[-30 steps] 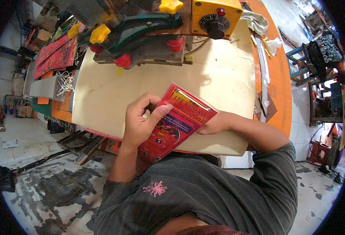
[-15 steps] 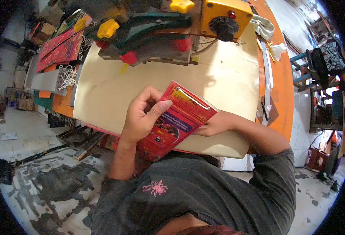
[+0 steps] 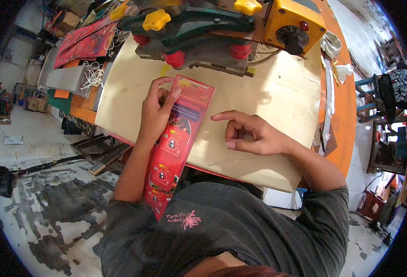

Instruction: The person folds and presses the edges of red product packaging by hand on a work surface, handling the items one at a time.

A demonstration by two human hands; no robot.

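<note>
Pressing down at nine o'clock, the left hand [image 3: 157, 115] pins the long red printed card strip [image 3: 178, 138] flat on the pale tabletop [image 3: 277, 92]. At three o'clock, the right hand [image 3: 254, 136] rests loosely curled, holding nothing.

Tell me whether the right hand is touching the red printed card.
Apart. The head view shows the right hand resting on the cream board, with bare board between its fingertips and the red printed card, which only the left hand holds.
</note>
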